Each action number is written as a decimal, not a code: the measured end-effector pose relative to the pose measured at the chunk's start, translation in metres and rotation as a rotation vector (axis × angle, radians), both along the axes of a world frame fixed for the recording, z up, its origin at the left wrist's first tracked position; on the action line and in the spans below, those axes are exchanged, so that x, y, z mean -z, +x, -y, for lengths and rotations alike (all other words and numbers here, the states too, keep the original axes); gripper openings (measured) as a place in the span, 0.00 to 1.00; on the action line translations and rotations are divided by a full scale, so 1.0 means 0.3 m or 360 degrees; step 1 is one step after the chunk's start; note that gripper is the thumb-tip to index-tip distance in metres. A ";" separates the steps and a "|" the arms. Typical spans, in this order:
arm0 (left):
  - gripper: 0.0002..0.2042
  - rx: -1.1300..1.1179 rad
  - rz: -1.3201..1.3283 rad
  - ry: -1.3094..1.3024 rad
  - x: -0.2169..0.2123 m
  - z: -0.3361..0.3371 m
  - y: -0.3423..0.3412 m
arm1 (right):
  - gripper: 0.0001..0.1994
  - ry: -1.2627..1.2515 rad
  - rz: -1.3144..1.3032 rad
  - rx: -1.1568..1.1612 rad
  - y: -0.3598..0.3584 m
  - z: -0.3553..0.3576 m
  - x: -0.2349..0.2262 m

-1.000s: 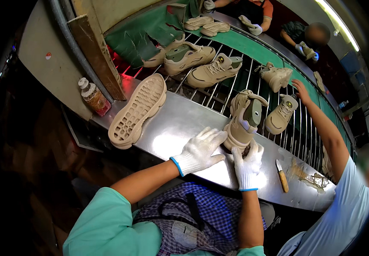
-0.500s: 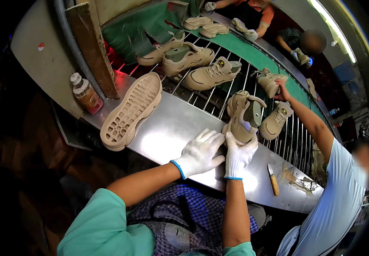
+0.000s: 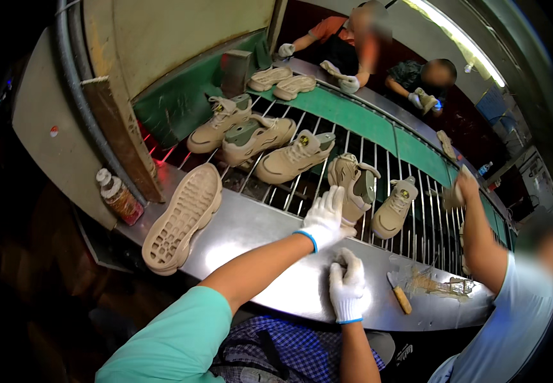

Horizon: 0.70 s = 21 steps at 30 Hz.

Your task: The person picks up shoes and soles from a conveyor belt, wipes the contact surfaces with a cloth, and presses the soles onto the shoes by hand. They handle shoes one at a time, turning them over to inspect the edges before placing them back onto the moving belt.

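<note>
Left hand point(image 3: 323, 219), gloved, is reaching with its grip apart, touching the beige shoe point(image 3: 352, 185); right hand point(image 3: 348, 287) is resting fisted, empty, on the steel bench point(image 3: 257, 233).

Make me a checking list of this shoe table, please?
Surface: shiny metal bench beside a roller rack.
Job's things: beige shoe upright at the rack's edge; loose sole lying tread up.
Clutter: bottle, small knife, glue scraps.
Grips: left hand gloved, open, touching the shoe; right hand gloved, curled on the bench, holding nothing.
Cables: nothing seen.
Surroundings: more shoes on the rack; other people working nearby.
</note>
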<state>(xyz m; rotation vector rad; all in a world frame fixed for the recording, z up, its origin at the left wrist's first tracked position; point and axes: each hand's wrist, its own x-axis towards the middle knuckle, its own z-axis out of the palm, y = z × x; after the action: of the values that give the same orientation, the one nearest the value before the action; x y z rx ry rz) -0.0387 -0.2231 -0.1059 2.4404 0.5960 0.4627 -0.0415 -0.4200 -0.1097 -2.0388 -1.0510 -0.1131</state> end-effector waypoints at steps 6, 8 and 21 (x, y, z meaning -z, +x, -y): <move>0.42 0.0292 -0.0309 0.0394 -0.086 -0.181 0.138 | 0.16 0.0030 -0.0027 -0.0012 0.011 -0.045 0.023; 0.23 0.0248 -0.0309 0.0241 -0.151 -0.244 0.130 | 0.15 0.0010 -0.0068 -0.0026 0.000 -0.067 0.001; 0.61 -0.0417 -0.1044 0.0613 -0.120 -0.533 -0.197 | 0.14 0.0027 -0.0164 0.0043 -0.020 -0.040 -0.032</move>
<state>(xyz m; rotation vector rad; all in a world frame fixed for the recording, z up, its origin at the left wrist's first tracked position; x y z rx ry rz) -0.0977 -0.0632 -0.0699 2.8957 1.1991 -0.1677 -0.0474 -0.4080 -0.1001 -2.0218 -0.9560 -0.0300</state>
